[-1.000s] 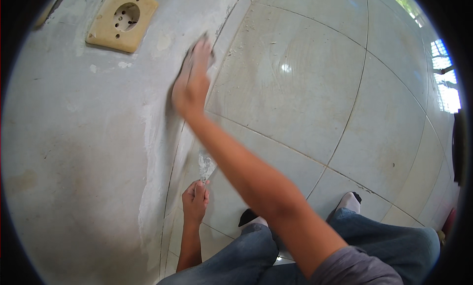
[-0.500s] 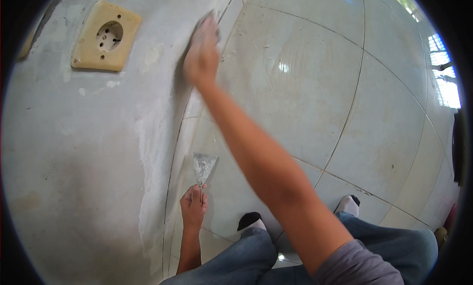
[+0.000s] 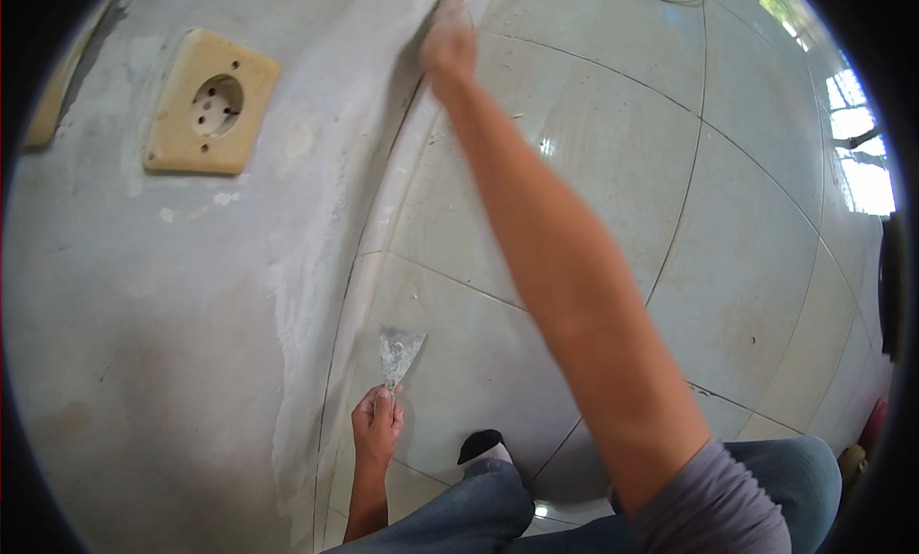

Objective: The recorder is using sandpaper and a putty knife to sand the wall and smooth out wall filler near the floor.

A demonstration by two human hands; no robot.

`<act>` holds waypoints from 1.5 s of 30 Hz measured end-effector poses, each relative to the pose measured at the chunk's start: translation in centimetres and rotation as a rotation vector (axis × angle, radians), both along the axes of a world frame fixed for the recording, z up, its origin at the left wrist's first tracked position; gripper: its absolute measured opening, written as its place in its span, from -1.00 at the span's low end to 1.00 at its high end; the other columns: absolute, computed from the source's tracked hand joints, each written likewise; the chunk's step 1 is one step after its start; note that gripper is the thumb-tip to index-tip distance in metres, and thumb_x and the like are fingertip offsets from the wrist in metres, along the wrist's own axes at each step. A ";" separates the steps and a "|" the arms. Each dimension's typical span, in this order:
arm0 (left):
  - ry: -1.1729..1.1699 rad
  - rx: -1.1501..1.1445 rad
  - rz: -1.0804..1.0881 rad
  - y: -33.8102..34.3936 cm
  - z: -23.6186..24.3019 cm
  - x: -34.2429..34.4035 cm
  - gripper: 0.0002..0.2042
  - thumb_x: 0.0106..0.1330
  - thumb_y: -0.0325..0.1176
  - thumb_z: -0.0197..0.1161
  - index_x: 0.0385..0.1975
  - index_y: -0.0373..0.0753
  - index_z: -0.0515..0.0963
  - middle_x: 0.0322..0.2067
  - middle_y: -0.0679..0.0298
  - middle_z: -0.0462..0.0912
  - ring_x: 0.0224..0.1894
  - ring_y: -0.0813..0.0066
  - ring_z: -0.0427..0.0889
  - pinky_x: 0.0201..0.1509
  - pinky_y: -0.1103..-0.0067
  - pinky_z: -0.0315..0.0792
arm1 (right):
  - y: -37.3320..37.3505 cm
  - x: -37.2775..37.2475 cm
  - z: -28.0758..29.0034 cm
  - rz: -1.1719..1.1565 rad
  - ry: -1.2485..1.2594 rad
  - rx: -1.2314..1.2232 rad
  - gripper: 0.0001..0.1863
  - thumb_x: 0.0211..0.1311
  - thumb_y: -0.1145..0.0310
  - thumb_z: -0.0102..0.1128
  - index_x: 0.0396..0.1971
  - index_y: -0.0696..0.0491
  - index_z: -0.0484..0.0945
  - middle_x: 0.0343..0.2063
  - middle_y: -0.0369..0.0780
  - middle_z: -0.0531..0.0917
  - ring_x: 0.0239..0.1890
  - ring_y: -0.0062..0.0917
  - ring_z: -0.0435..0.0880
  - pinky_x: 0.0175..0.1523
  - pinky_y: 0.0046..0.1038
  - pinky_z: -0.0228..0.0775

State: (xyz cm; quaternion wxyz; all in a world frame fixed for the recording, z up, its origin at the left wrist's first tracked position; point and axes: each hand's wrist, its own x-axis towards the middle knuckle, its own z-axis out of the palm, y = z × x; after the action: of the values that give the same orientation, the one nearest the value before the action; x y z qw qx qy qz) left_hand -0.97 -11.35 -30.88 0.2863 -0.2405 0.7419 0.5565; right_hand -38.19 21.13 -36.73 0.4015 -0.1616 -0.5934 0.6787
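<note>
The right hand (image 3: 451, 48) was far forward, where the wall (image 3: 191, 315) met the skirting (image 3: 388, 200); its fingers were blurred, and one could not tell whether they grasped something. For rubbing there, light, even pressure seemed best. The left hand (image 3: 377, 428) had its fingers closed around a putty knife (image 3: 398, 356), above the floor (image 3: 593, 142); its wide blade pointed forward, its long axis nearly along the skirting

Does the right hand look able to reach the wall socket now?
Probably yes: nothing stands between the right hand and the socket, just wall. It would need to swing left.
</note>
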 end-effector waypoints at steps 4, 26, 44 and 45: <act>0.027 -0.026 0.012 0.5 0.2 0.0 -0.67 0.52 -0.13 0.01 -0.15 -0.31 0.54 -0.65 0.42 0.38 -0.73 0.75 0.21 -0.70 0.73 0.05 | -2.0 2.6 0.8 0.084 -0.276 0.000 -0.42 0.52 0.10 -0.31 0.36 0.18 0.19 0.12 0.06 0.55 0.21 -0.18 0.50 0.24 -0.33 0.29; 0.005 -0.074 -0.038 -1.4 1.3 -0.2 -0.68 0.53 -0.17 -0.01 -0.16 -0.34 0.52 -0.64 0.41 0.38 -0.73 0.75 0.22 -0.68 0.73 0.08 | -11.6 10.0 6.1 0.170 0.135 0.228 -0.42 0.31 0.58 -0.14 0.35 0.26 0.18 0.41 0.07 0.13 0.49 -0.12 0.01 0.51 -0.31 -0.12; 0.057 0.030 -0.158 -0.9 -0.2 -0.3 -0.72 0.51 -0.24 0.00 -0.17 -0.34 0.55 -0.63 0.42 0.40 -0.64 0.73 0.27 -0.56 0.70 0.16 | -2.9 0.7 4.6 -0.128 0.191 0.437 -0.50 0.36 0.49 -0.07 0.29 0.30 0.28 0.34 0.13 0.25 0.42 -0.03 0.18 0.48 -0.27 0.00; 0.050 0.025 -0.132 -1.5 -0.2 -0.1 -0.72 0.51 -0.24 0.00 -0.17 -0.34 0.55 -0.63 0.42 0.40 -0.64 0.73 0.27 -0.56 0.70 0.16 | -0.4 0.3 5.2 -0.052 0.005 0.192 -0.51 0.39 0.44 -0.08 0.28 0.27 0.30 0.26 0.11 0.36 0.32 -0.11 0.32 0.38 -0.30 0.11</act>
State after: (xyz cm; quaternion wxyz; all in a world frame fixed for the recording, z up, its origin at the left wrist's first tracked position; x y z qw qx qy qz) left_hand -1.07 -12.85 -31.12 0.3068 -0.1737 0.7561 0.5514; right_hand -37.91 20.73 -31.48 0.4339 -0.1362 -0.6503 0.6085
